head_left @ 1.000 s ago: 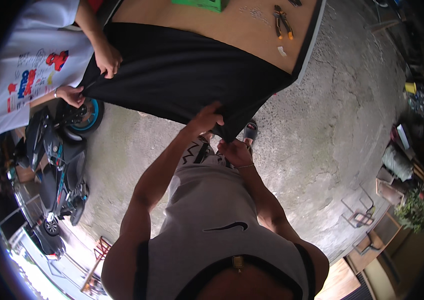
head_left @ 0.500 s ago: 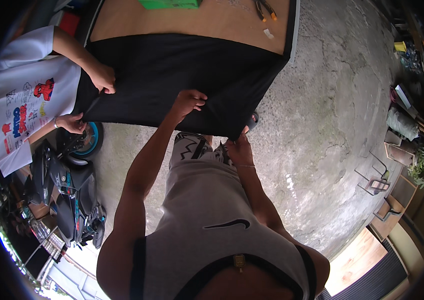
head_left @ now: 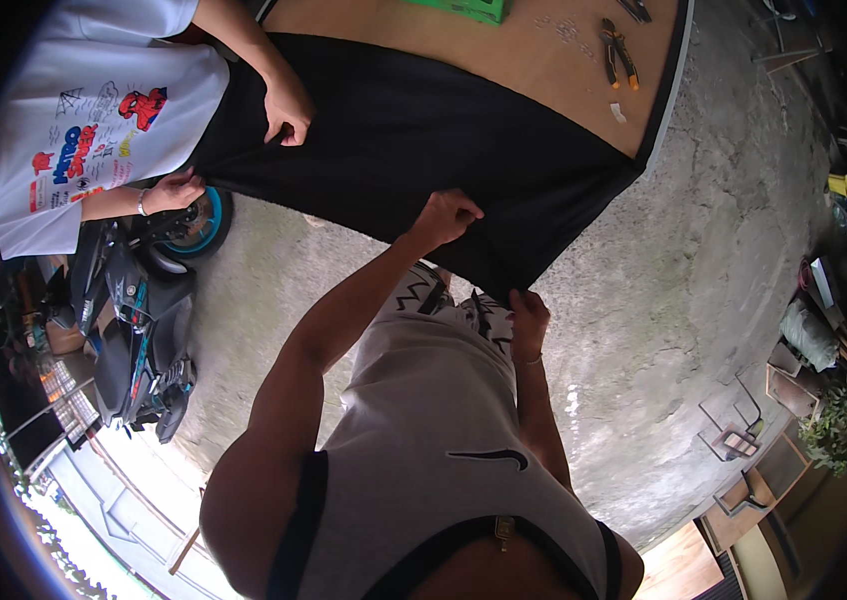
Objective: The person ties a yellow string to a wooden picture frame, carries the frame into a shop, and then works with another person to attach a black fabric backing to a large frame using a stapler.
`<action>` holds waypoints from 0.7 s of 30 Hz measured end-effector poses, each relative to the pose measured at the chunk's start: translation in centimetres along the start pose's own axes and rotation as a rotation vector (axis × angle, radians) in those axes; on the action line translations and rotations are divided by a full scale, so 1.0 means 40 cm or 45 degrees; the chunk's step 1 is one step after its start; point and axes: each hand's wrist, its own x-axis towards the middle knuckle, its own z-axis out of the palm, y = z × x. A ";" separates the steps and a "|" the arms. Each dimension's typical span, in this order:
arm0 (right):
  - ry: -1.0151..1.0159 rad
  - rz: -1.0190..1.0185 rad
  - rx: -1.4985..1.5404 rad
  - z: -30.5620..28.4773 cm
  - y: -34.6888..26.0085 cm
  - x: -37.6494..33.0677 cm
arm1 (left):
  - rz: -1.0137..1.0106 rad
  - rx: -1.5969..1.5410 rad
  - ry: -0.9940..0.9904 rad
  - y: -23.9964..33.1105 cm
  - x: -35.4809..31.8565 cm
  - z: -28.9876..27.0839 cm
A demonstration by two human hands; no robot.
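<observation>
A wide black cloth hangs over the near edge of a brown tabletop, stretched toward me. My right hand is closed in a pinch on its near right corner, just in front of my patterned shorts. Farther in along the cloth, my left hand has its fingers curled and pressed together on the fabric. On the left, a co-worker's one hand rests bent on the cloth, and their other hand grips its left corner. Folds run between the held corners.
The brown tabletop bears orange-and-black pliers, a green box, a white scrap and small loose bits. A motorcycle stands at the left on the concrete floor. A metal-legged stand and a plant are at the right.
My view has swung, so table, cloth and hands sit farther right in it. Both my hands stay at the cloth. The co-worker's cloth corner is pulled tauter.
</observation>
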 end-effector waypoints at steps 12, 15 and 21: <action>-0.320 -0.527 -0.210 0.014 -0.096 -0.052 | 0.326 0.254 -0.183 0.015 -0.001 -0.033; -0.398 -0.623 -0.413 -0.003 -0.114 -0.053 | 0.447 0.445 -0.301 0.010 0.000 -0.047; -0.284 -0.895 -0.816 -0.017 -0.106 -0.018 | 0.508 0.888 -0.523 0.037 0.001 -0.083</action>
